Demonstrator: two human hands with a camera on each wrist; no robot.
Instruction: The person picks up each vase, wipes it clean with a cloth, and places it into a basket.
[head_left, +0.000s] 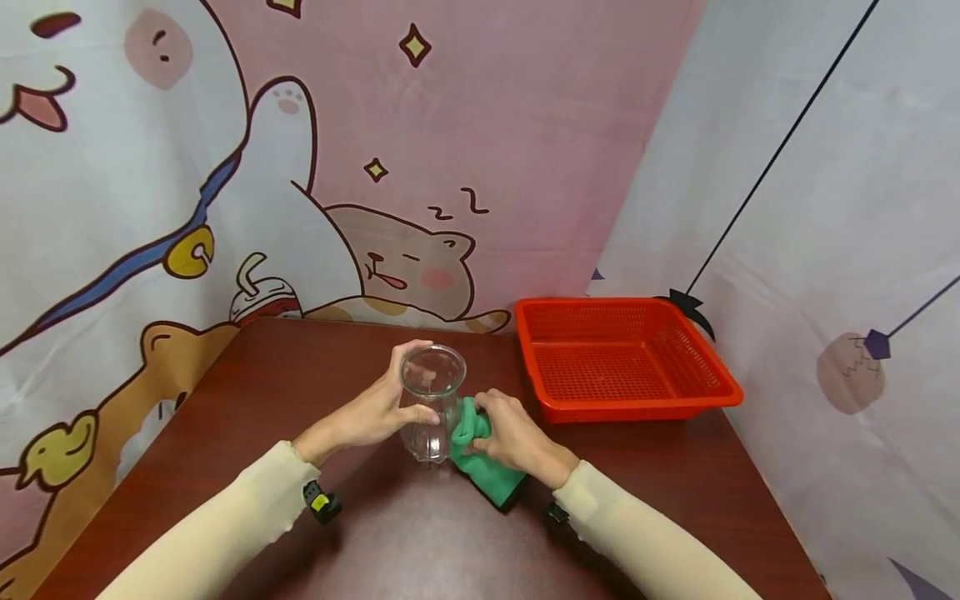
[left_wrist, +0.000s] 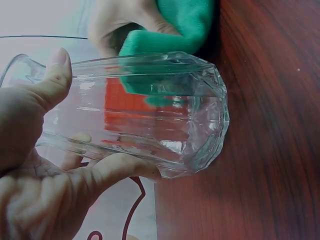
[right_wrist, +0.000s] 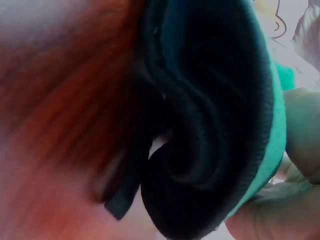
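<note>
Cartoon-printed cloth in pink and white hangs behind a dark reddish-brown bench [head_left: 262,392], with drowsy cats and little stars drawn across it. Near the bench's middle stands a clear ribbed glass jar [head_left: 431,402], upright on its base with its open mouth facing up. The left hand [head_left: 371,410] grips it from the nine o'clock side: the thumb curls over the near wall just under the rim, and the fingers wrap round the far side. In the left wrist view the jar [left_wrist: 150,120] fills most of the picture, with the thumb [left_wrist: 52,80] pressed on its side and another fingertip showing under it. At three o'clock of the jar, touching its lower wall, is a green cloth [head_left: 480,454], bunched and folded, its tail lying on the bench toward five o'clock. The right hand [head_left: 513,437] holds this cloth with curled fingers and presses it against the glass. Close up, the right wrist view shows mostly the cloth's dark folds [right_wrist: 210,125]. An orange-red plastic basket [head_left: 705,367] sits at two o'clock, well apart from both hands.
</note>
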